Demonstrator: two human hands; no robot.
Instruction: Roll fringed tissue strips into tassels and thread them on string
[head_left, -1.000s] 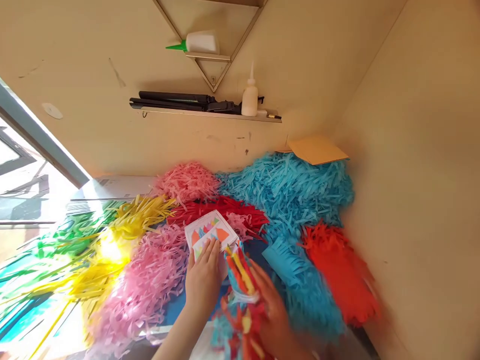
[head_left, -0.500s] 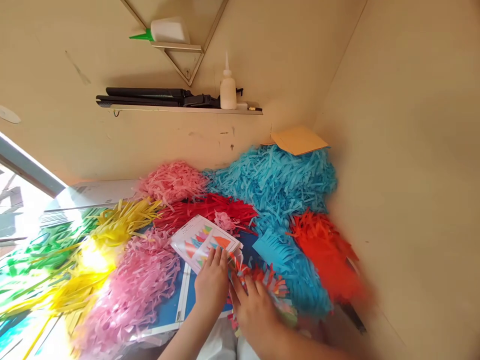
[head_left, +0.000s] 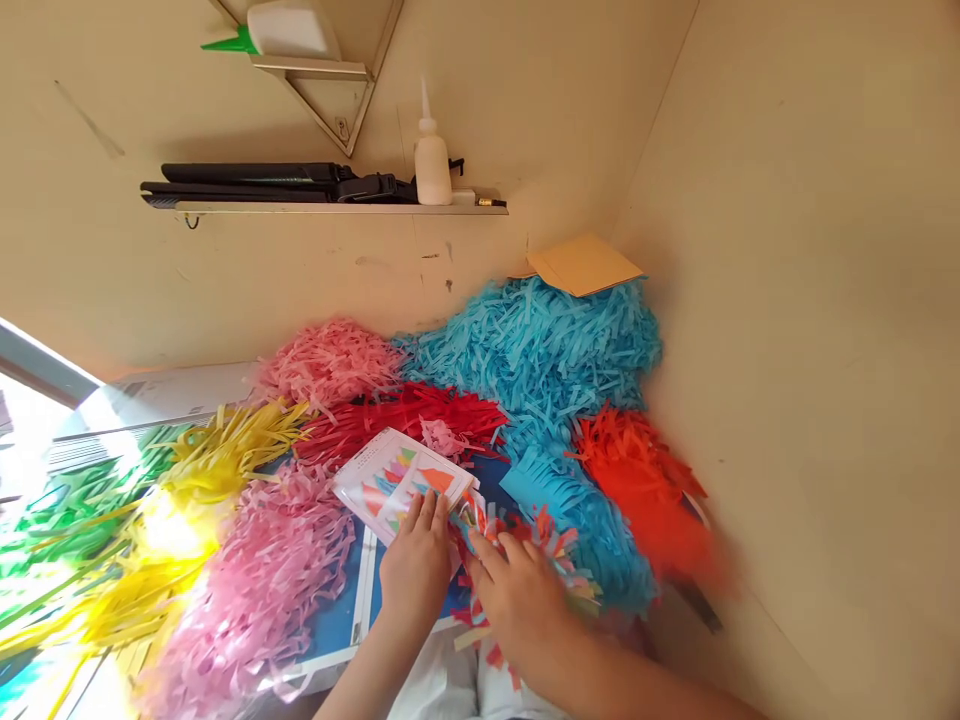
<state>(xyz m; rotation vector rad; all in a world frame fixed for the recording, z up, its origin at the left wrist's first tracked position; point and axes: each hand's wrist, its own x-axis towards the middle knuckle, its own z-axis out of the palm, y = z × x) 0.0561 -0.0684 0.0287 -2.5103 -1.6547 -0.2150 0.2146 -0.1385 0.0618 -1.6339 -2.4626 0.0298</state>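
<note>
My left hand lies over the lower edge of a clear plastic packet holding a printed card with coloured fringe pictures, its fingers on top and its thumb hidden. Beside it, my right hand is curled over a bundle of multicoloured paper fringe in red, orange, blue and pale strips. Part of that bundle reaches up to the packet's open-looking right end. The palm covers the rest of it. Cut blue fringe sheets lie just right of the packet.
Around the blue tabletop lie heaps of paper fringe: pink, yellow, green, red, blue and orange-red. A brown envelope rests on the blue heap. Above, a wall shelf carries a glue bottle.
The whole view has shifted, so shelf and heaps appear farther left. My right hand has moved slightly away from my left, and more of the multicoloured strips show beneath it.
</note>
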